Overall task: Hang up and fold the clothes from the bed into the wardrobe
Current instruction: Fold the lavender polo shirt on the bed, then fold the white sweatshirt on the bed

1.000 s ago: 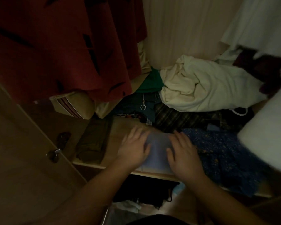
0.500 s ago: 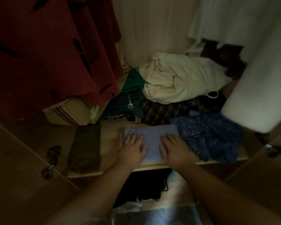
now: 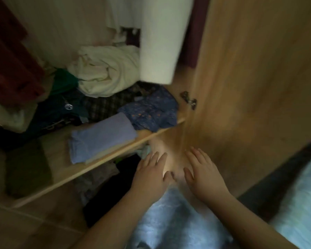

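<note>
Light-blue garment (image 3: 101, 139): folded flat into a rectangle, lying at the front of the wardrobe shelf (image 3: 61, 169).
Dark-blue patterned garment (image 3: 151, 112): loosely crumpled, at its 2 o'clock, touching it.
Olive garment (image 3: 27, 168): folded, at its 8 o'clock, apart from it.
Cream garment (image 3: 106, 72): bundled, at its 12 o'clock, further back.

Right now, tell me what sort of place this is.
Probably the inside of a wardrobe: a wooden shelf holds a folded lilac garment and a cream bundle, a white garment hangs above, and a hinged wooden door stands open at the right.
</note>
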{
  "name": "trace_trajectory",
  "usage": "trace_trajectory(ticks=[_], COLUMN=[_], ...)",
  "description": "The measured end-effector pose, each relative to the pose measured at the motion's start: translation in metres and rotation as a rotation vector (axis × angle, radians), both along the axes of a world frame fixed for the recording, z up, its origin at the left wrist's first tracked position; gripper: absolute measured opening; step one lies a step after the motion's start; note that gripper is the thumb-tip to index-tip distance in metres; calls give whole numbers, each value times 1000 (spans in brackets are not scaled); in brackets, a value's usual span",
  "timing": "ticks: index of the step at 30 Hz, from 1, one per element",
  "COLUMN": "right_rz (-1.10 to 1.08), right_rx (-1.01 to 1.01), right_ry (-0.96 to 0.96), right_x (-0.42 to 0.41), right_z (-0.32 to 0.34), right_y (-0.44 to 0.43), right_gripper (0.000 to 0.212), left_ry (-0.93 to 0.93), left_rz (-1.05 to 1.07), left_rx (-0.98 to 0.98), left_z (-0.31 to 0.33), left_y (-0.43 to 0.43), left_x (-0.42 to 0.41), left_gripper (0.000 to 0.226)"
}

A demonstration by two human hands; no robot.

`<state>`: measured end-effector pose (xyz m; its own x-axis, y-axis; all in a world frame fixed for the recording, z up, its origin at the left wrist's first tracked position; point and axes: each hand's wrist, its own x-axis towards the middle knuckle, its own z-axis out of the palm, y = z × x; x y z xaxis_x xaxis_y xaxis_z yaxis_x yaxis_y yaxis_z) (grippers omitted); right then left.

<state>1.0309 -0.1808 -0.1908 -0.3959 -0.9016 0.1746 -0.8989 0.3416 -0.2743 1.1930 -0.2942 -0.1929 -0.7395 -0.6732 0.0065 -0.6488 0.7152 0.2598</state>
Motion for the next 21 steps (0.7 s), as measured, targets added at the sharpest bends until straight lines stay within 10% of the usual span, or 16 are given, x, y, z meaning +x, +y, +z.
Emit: trace_trajectory(ticks=[21], right_rz=[-1173], right_rx=[8], right_ry=[-5], right_x=[-24], right_z=[1], right_y=[661], right_gripper=[63], left_ry=[21], left_rz=[-1109], left_rx=[64], left_z=[13], left_y=[578], left_x=[-229], left_gripper=[78])
